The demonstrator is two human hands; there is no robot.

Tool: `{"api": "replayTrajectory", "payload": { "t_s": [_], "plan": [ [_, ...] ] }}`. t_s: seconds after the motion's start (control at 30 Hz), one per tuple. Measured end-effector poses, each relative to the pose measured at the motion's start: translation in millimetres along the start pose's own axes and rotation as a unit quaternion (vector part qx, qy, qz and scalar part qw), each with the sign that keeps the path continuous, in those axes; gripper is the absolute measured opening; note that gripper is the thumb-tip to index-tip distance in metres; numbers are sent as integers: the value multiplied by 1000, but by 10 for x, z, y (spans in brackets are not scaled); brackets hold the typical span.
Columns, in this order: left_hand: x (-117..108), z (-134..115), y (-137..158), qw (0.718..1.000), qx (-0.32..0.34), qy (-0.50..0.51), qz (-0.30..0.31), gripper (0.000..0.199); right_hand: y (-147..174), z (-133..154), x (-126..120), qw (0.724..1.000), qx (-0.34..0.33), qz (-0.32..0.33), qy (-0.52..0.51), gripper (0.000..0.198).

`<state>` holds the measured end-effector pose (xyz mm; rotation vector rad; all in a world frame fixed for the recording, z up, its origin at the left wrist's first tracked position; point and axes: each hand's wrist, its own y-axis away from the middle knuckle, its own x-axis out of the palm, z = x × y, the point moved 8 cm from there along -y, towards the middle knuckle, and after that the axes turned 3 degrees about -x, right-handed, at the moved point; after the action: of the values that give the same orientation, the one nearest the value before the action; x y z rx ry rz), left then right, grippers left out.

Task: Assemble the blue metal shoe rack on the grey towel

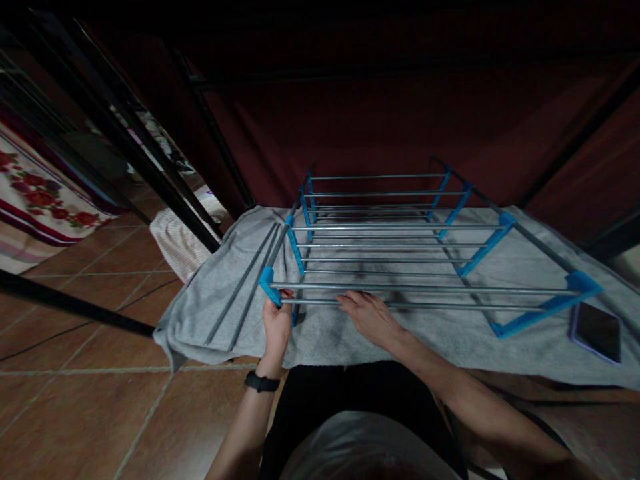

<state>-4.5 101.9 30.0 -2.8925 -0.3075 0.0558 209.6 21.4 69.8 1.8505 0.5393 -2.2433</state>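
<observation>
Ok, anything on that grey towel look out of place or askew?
Two loose metal rods lie slanted on the grey towel, left of the rack, not fitted to it. A dark smudge marks the towel under the rack. A phone sits near the towel's right edge.

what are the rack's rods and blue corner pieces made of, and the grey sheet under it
Rods: probably metal, thin, grey with a dull sheen. Blue corner pieces: likely moulded plastic, matte, uniform colour. Grey sheet: soft fabric, maybe towelling; it creases and drapes at the edge.
</observation>
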Motion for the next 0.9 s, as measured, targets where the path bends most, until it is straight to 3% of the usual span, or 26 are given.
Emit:
{"api": "replayTrajectory", "payload": {
  "t_s": [0.9],
  "plan": [
    [-3,-63,47,997,36,-55,-40,24,-3,14,-54,1000,-1,7,-4,35]
  ]
}}
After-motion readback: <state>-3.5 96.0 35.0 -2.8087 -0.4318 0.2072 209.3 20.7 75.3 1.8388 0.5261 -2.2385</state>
